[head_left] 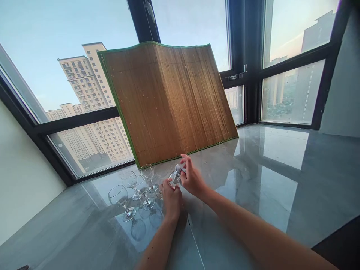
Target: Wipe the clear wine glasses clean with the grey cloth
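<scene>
My left hand [171, 198] and my right hand [191, 178] are close together above the stone surface, both with bent fingers closed on a clear glass [174, 175]. The fingers hide much of this glass, so its full shape does not show; a rounded greyish part appears near my right thumb. My right index finger points up and away from it. Left of my hands, several clear stemmed wine glasses stand upright in a loose group. The nearest wine glass [118, 195] is at the group's left, and another wine glass [147, 173] stands at its back.
A brown bamboo mat [174, 101] with green edging leans against the dark window frame [84, 119] behind the glasses. Glossy grey stone [225, 225] spreads around my hands and reflects the windows. Tall buildings [84, 78] show outside. A pale wall [22, 180] borders the left.
</scene>
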Motion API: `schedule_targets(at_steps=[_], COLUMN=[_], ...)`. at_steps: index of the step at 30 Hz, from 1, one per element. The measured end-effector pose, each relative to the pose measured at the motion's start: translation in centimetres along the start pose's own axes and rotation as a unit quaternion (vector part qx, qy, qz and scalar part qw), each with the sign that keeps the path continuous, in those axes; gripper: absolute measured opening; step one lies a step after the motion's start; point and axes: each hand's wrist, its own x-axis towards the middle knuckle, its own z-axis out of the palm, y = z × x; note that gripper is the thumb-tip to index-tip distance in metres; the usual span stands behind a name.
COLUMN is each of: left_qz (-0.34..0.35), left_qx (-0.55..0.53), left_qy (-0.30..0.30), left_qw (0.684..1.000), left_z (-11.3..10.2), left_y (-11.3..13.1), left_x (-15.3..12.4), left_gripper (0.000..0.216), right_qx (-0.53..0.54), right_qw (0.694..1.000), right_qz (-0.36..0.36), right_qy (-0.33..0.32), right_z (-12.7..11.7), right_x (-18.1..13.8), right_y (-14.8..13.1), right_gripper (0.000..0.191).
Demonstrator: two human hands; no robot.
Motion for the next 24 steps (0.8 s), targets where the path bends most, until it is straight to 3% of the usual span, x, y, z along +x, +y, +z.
schedule_targets(at_steps=[2, 5, 11, 17, 20, 24], left_qz=[0.007, 0.018, -0.003, 0.002, 0.003, -0.006], left_qx=[-0.016, -0.021, -0.041, -0.045, -0.019, 0.001], left_qy=[0.0, 0.02, 0.03, 0.008, -0.01, -0.03], left_qw=[1.0, 0.999, 0.999, 0.999, 1.0, 1.0], left_z=[0.1, 0.3, 0.3, -0.1, -0.1, -0.2], left_y=[-0.1, -0.4, -0.6, -0.8, -0.8, -0.7], left_x=[0.1, 0.2, 0.5, 0.6, 0.6, 0.6], left_gripper=[0.028, 0.026, 0.025, 0.02, 0.022, 0.024], right_qx=[-0.019, -0.042, -0.034, -0.064, -0.07, -0.048], right_qw=[0.999, 0.997, 0.995, 0.962, 0.947, 0.931], right_qz=[-0.034, -0.057, -0.021, -0.044, -0.04, 0.002], right_qy=[0.016, -0.02, -0.09, -0.261, -0.312, -0.362], right_z=[-0.1, -0.5, -1.5, -2.8, -3.0, -3.2], right_x=[0.1, 0.2, 0.3, 0.6, 0.7, 0.8], right_y=[0.0, -0.4, -1.3, -1.9, -1.6, -1.2], right_gripper=[0.067, 0.06, 0.046, 0.081, 0.097, 0.103])
